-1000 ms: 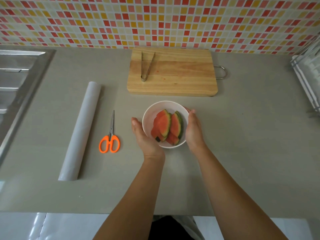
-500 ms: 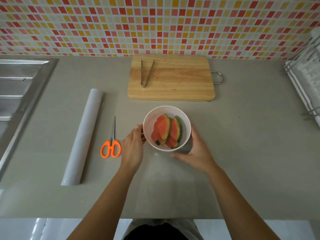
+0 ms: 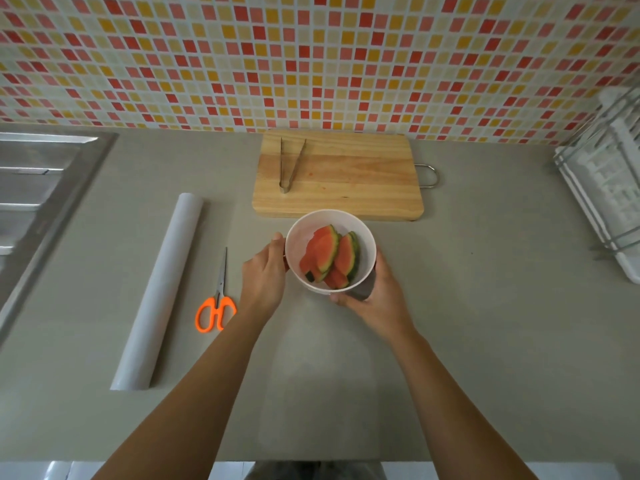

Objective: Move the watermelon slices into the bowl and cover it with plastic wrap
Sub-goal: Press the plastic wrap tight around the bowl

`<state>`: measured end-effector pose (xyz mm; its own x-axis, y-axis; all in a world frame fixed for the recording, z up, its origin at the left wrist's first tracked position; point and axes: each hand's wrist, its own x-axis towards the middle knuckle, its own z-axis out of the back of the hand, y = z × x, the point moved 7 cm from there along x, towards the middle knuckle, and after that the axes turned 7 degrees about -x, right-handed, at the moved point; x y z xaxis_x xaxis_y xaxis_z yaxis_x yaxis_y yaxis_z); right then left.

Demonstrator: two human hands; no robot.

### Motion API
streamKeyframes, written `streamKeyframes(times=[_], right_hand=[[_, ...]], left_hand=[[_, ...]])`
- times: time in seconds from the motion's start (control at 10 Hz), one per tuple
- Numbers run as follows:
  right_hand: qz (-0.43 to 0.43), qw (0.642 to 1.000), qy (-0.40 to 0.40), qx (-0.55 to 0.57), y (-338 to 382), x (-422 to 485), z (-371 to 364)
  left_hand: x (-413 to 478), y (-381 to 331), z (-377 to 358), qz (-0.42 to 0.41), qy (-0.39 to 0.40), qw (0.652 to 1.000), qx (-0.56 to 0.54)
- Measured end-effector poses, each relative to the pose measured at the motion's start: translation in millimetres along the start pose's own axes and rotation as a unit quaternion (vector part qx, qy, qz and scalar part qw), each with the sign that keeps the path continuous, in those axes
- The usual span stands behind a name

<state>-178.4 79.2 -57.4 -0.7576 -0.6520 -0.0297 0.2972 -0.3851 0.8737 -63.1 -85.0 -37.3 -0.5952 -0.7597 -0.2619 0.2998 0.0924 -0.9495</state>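
both hands cup the white bowl (image 3: 363,237) from opposite sides. the left hand (image 3: 265,275) presses its fingers against the bowl's left wall; the right hand (image 3: 375,297) wraps under the lower right edge, fingers curled around it. the watermelon slices (image 3: 329,258) lie inside the bowl, which sits just in front of the wooden cutting board (image 3: 346,178) with metal tongs (image 3: 291,166) on it. orange-handled scissors (image 3: 216,299) and the roll of plastic wrap (image 3: 161,289) lie to the left on the grey counter (image 3: 485,323).

Wooden cutting board (image 3: 337,178), metal tongs (image 3: 290,166), matt counter (image 3: 485,306) — perhaps stone
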Motion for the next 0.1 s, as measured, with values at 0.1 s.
streamKeyframes(times=[0.1], right_hand=[[0.004, 1.0, 0.008, -0.016, -1.2, 0.6, 4.6]], left_hand=[[2.8, -3.7, 4.6, -0.003, -0.01, 1.0, 0.013]])
